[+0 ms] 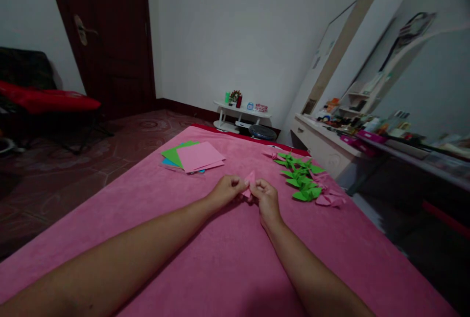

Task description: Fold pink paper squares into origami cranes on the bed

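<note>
Both my hands meet over the middle of a pink cloth-covered surface (220, 268). My left hand (226, 191) and my right hand (267, 199) are closed in pinches on one small folded pink paper piece (249, 181), which sticks up between the fingertips. A stack of flat paper sheets (194, 158), pink on top with green and blue under it, lies beyond my left hand. To the right of my right hand lies a cluster of finished folded paper shapes (303, 177), green ones with pink ones at its edges.
A dark wooden door (106, 38) stands at the back left, beside a red seat (47, 99). A small white shelf stand (242, 111) with bottles is against the far wall. A cluttered dresser (345, 136) and leaning mirror fill the right side.
</note>
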Action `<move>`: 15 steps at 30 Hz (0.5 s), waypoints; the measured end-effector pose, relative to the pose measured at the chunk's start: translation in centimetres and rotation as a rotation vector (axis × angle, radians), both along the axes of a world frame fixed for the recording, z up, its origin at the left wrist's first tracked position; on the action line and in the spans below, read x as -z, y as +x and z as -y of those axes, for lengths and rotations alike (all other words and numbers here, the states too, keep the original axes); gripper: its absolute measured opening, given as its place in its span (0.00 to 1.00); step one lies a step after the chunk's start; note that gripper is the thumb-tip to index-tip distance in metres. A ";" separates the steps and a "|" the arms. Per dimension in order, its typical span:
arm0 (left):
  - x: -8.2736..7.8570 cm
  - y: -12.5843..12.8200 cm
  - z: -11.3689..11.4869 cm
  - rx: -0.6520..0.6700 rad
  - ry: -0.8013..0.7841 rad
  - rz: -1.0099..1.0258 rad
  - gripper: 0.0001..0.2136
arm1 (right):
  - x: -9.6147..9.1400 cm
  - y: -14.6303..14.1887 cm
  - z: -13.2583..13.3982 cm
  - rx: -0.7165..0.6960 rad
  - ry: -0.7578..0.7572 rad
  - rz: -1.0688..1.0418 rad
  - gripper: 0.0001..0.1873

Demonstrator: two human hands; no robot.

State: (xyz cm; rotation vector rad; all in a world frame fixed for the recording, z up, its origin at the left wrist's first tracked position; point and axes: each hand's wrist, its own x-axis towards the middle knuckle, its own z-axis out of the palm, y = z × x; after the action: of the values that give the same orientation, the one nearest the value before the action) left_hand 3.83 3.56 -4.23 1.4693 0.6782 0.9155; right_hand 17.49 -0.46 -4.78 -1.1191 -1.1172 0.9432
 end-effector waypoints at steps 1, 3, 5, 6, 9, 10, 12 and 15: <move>0.1 0.1 0.0 0.037 0.018 -0.026 0.22 | 0.1 0.1 -0.1 0.011 0.007 -0.002 0.13; 0.2 0.3 0.0 0.108 0.042 -0.041 0.23 | 0.2 0.3 -0.3 0.028 0.030 -0.002 0.13; 0.2 0.4 0.0 0.109 0.046 -0.020 0.23 | 0.3 0.4 -0.4 0.032 0.047 0.006 0.13; 0.3 0.5 0.0 0.109 0.035 -0.018 0.23 | 0.4 0.4 -0.5 0.035 0.053 0.011 0.13; 0.3 0.5 -0.2 0.126 0.018 -0.006 0.23 | 0.5 0.3 -0.7 0.041 0.065 0.025 0.16; 0.3 0.4 -0.3 0.126 0.021 -0.006 0.23 | 0.6 0.2 -0.8 0.037 0.066 0.030 0.17; 0.4 0.3 -0.5 0.113 0.022 -0.003 0.24 | 0.5 0.1 -0.8 0.028 0.067 0.037 0.18; 0.5 0.2 -0.5 0.105 0.008 -0.007 0.24 | 0.4 0.0 -0.7 0.030 0.070 0.040 0.18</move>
State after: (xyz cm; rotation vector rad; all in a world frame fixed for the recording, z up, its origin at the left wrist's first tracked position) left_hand 4.04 4.08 -4.71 1.5017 0.5968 0.8336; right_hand 17.47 0.28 -5.16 -1.0989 -1.1551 0.8554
